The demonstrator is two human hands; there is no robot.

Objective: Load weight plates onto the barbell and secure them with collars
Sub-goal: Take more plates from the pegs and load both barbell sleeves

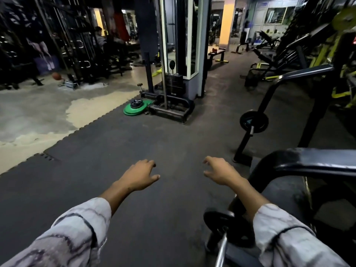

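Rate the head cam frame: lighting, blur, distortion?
Head view: dim overall, brighter by the orange pillar and windows at back; wide-angle bending at the edges, the rack frame curves; left background smeared; left hand, right hand and green plates reasonably sharp; glare streak on the barbell.

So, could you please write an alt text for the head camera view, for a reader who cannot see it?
Both hands, left hand and right hand, reach forward empty with fingers spread above a dark gym floor mat. At lower right, a black plate sits on a barbell. Farther ahead, green plates lie stacked on the floor beside a cable machine.
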